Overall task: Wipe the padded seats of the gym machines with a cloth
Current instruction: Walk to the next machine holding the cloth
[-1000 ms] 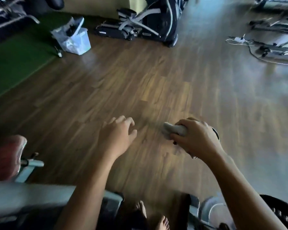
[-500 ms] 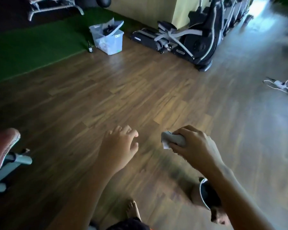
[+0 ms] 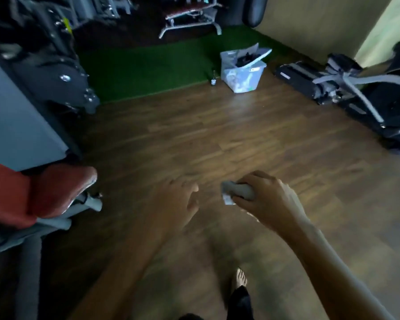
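Note:
My right hand is closed around a bunched grey cloth and hangs over the wooden floor at centre. Just left of it is my left hand, blurred, holding nothing, its fingers loosely apart. A red padded seat on a grey metal frame stands at the left edge, a short way left of my left hand and apart from it. Another red padded bench sits far back at the top.
A dark machine with a grey panel rises behind the red seat. A green mat covers the far floor. A clear plastic bin and a small bottle stand by it. An elliptical trainer occupies the right. My bare foot is below.
The view has swung left, so the red seat and the machine behind it now fill the left side. Both hands stay in front, the cloth still in my right hand.

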A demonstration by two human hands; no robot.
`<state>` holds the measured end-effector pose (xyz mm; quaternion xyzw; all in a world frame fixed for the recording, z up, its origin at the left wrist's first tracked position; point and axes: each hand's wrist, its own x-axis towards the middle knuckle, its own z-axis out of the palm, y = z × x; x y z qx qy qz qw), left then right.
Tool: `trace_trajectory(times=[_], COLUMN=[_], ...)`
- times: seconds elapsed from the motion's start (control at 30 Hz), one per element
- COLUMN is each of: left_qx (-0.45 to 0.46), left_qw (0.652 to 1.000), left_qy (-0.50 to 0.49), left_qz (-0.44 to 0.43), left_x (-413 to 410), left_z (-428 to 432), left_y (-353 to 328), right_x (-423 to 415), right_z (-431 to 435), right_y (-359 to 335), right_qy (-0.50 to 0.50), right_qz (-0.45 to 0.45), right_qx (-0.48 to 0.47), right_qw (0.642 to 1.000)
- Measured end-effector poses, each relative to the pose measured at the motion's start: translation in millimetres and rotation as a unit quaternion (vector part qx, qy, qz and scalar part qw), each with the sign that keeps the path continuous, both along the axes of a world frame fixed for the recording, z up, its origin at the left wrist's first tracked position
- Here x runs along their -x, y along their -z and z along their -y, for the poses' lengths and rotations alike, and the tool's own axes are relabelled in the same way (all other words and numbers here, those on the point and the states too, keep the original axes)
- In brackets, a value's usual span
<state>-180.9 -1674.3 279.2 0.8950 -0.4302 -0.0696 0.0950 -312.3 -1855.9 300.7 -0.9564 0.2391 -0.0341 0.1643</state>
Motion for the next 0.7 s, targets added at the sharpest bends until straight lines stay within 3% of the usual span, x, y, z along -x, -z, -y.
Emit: trace_trajectory(times=[0.13,0.33,0.7], left_qx=[-0.056,0.022,0.02], left_qw=[0.995,0.971,0.88], left_qy=[-0.082,-0.236,-0.472], left_qz=[-0.001,0.027,0.056], left_x=[-42,-96,-205], left_z=[28,30,-24], left_y=[-7,10,15], right_x=[-60,-165,-397], right_z=[58,111,52], right_y=[-1,1,1], right_qy=[-0.079,-0.212,-0.443], right_qz=[-0.019,-0.031,-0.028], right_qx=[-0.021,-0.037,-0.024], right_qw=[0.996,0.976,0.896])
